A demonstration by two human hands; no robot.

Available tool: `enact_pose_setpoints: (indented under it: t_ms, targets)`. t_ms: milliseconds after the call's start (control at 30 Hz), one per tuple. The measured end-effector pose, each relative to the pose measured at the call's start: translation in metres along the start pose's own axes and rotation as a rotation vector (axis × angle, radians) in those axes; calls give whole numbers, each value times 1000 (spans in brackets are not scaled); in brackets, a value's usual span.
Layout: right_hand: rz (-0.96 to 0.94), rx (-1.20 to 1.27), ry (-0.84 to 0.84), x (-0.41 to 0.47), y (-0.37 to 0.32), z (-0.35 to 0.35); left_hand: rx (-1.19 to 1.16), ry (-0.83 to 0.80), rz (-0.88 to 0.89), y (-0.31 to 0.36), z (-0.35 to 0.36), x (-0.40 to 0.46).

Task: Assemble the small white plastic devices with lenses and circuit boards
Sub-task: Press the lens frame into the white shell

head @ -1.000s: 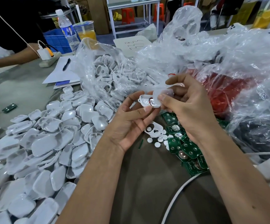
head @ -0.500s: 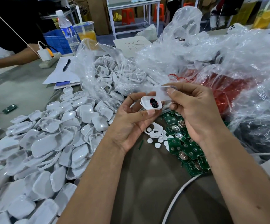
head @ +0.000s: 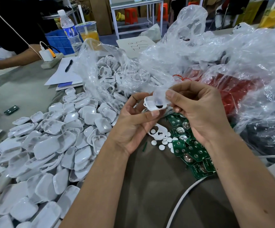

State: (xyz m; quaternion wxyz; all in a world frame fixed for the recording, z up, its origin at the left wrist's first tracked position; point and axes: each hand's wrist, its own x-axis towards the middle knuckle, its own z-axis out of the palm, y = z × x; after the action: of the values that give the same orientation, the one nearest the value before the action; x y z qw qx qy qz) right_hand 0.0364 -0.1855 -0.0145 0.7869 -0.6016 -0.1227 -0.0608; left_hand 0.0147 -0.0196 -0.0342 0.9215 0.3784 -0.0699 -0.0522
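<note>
While pinched (both hands [head: 133, 124]) — white shell [head: 151, 103].

1. Single head-worn, wide-angle view; no second view to overlap.
2. Looks forward and down across the table [head: 26, 89].
3. Sits close above both forearms, entering from 6 o'clock, converging at centre.

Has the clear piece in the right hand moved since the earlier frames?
Yes. The clear piece now overlaps the white shell, closer to it than before.

Left hand [head: 133, 127] and right hand [head: 197, 111] pinch a white shell [head: 154, 104] above green circuit boards [head: 191, 150] on the table [head: 150, 186].
</note>
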Motion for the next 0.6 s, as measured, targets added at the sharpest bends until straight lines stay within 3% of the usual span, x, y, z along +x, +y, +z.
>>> enact_pose_setpoints:
  t_ms: [600]
  targets:
    - [-67,-270,21,-1,0,5,85,-65,7,-2,-2,-1]
